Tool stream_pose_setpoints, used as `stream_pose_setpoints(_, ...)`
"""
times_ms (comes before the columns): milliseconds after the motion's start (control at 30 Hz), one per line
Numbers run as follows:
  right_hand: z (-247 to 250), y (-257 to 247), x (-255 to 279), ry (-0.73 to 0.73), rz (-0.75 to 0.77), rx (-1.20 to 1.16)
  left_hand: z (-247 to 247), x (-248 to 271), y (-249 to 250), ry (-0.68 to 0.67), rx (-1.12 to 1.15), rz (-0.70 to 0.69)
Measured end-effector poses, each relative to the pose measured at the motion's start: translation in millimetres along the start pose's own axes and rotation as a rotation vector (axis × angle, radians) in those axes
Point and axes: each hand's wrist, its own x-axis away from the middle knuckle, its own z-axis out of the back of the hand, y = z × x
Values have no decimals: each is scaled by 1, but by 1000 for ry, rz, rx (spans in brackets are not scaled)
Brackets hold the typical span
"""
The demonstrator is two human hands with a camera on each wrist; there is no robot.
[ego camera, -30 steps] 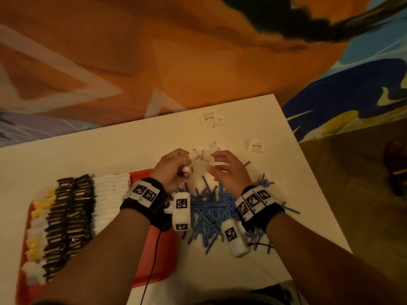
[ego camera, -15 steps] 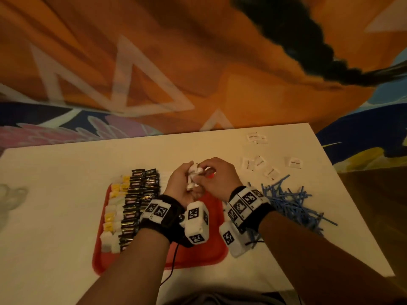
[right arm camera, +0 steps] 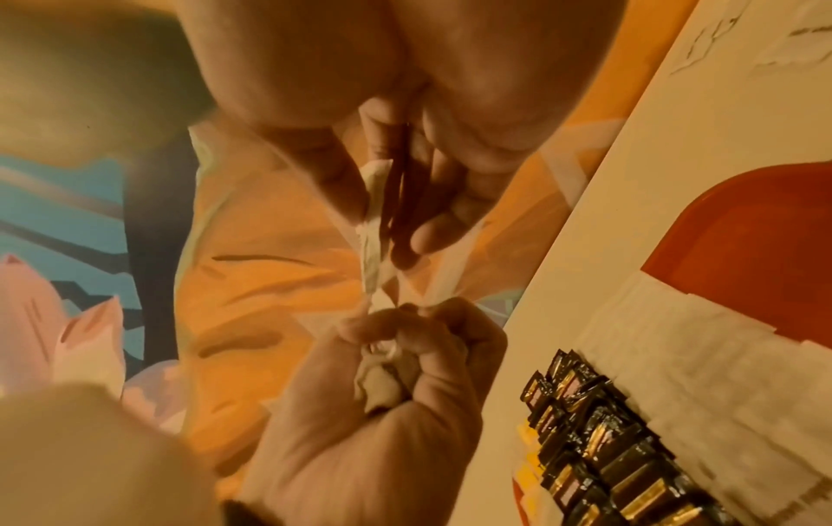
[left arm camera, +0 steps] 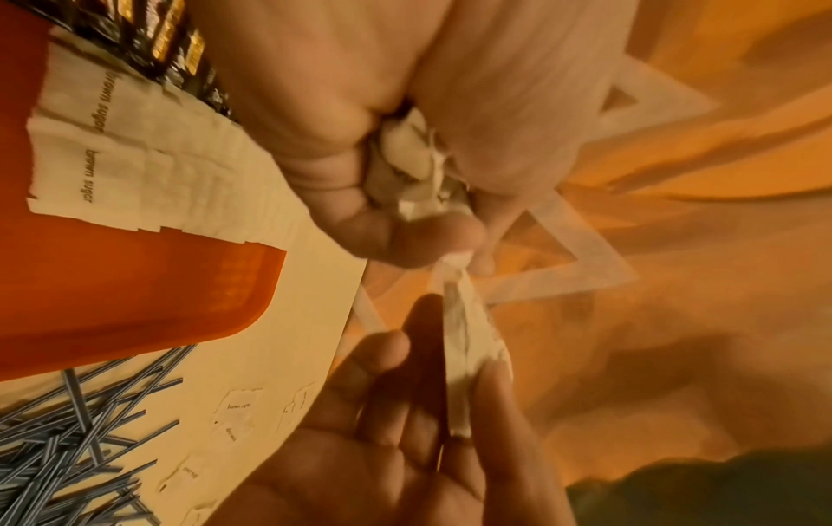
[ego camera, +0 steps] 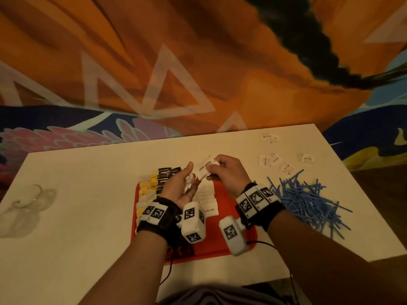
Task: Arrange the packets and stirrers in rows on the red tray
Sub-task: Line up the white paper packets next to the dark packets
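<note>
White sugar packet (ego camera: 205, 167) pinched by right hand (ego camera: 229, 175); left hand (ego camera: 180, 186) clutches several.

red tray (ego camera: 222, 249) partly hidden by wrists; loose packets' (ego camera: 275, 160) print illegible

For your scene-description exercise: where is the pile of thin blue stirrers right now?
In the head view, the pile of thin blue stirrers lies on the white table, right of the red tray, below loose white sugar packets.

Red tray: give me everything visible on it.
The red tray is glossy plastic by its look, rectangular with rounded corners and a low raised rim, flat on the white table. Its far-left part holds rows of yellow, black and white packets; the near-right part is bare. Both hands hover above it, and neither visibly touches it.
</note>
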Motion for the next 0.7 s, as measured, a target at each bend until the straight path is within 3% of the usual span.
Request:
stream_pose_setpoints(167, -5, -1, 9, 19, -28, -102, 11, 14, 12, -78, -85, -118)
stream_pose_setpoints(333, 0, -6, 10, -51, -35, -39, 1, 23, 17, -198, -579, -223)
stream_pose_setpoints(400, 2, -8, 6, -31, -36, -8, -4, 26, 17, -154, -714, -284)
stream_pose_setpoints(567, 12, -3, -5, 147, -51, -103, -15, 26, 5, -31, -614, -327)
stream_pose_setpoints(700, 23, 5, -7, 13, -66, -83, -24, 27, -8, -4, -576, -339)
